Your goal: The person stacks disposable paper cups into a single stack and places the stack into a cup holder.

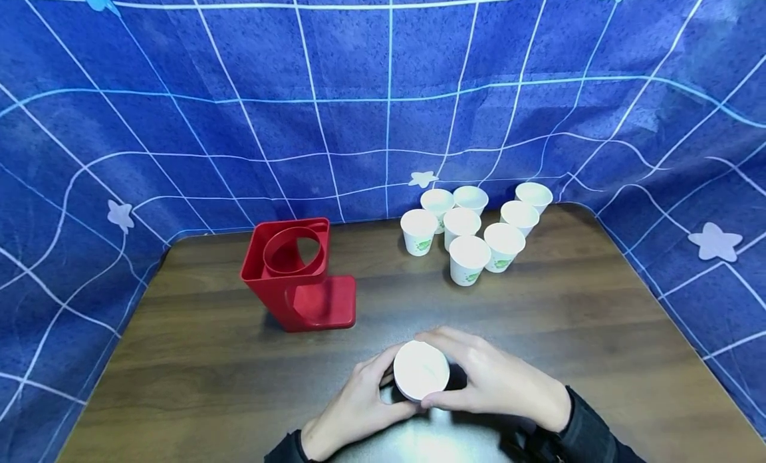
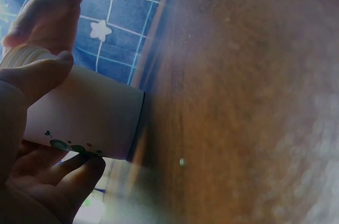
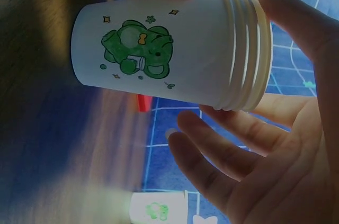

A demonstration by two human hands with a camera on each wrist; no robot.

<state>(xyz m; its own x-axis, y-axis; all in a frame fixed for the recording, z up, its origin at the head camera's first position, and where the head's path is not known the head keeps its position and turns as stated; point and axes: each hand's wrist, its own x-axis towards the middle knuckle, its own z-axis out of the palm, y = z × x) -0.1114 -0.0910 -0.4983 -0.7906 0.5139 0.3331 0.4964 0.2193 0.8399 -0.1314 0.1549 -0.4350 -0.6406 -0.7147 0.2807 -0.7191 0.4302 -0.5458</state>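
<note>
Near the front of the table, a stack of white paper cups [image 1: 421, 370] stands upright between both hands. In the right wrist view several nested rims show at the top of the stack [image 3: 153, 49], with a green bear printed on its side. My left hand [image 1: 365, 398] holds it from the left, thumb on the near side and fingers beyond, lower on the cup wall. From the right, my right hand [image 1: 493, 376] grips the top rim, its thumb near and index finger on the far side; its other fingers extend loosely alongside.
A red plastic stand [image 1: 328, 302] with a ring in its square top stands left of centre. At the back right, several separate white paper cups [image 1: 469, 258] stand upright in loose rows. A blue grid-patterned cloth [image 1: 371, 130] hangs behind and beside the wooden table [image 1: 197, 356].
</note>
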